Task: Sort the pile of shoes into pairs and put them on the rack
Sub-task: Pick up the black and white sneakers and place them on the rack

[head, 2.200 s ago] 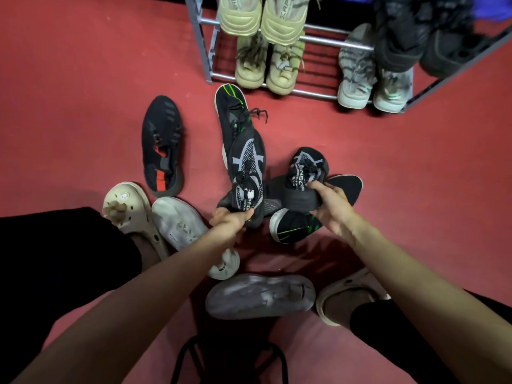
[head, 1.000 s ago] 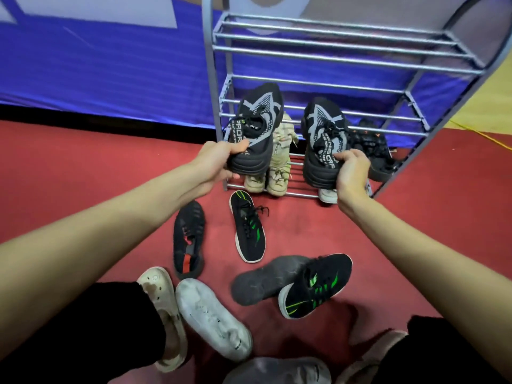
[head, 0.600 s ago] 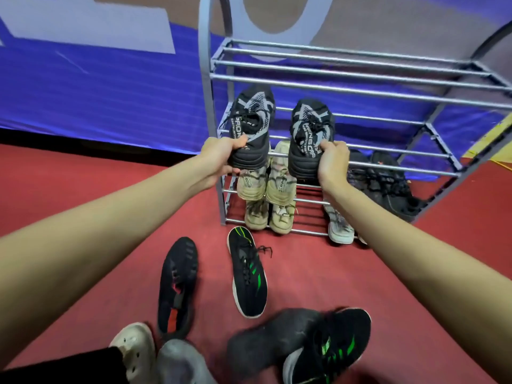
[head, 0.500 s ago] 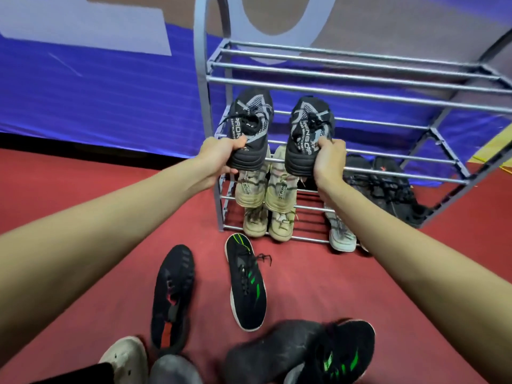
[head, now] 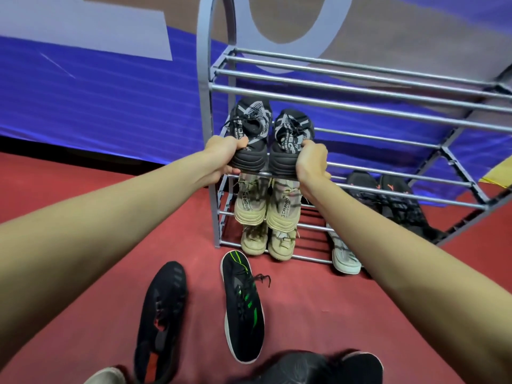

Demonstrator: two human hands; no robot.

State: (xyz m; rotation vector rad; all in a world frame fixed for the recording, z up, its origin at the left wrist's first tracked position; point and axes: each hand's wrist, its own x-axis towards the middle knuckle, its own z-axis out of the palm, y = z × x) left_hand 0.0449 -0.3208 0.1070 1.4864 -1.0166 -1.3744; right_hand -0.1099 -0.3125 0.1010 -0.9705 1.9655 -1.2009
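Two hands point(head: 221, 156) point(head: 311, 162) gripping two black-grey shoes point(head: 250, 139) point(head: 291, 142) at rack point(head: 360, 106).

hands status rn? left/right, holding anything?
Left hand: grips the heel of the left black-grey sneaker.
Right hand: grips the heel of the right black-grey sneaker.

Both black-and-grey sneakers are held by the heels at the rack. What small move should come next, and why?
Probably set both down and let go. The left hand and right hand hold the left sneaker and right sneaker side by side, toes in, over the rack shelf above the beige pair.
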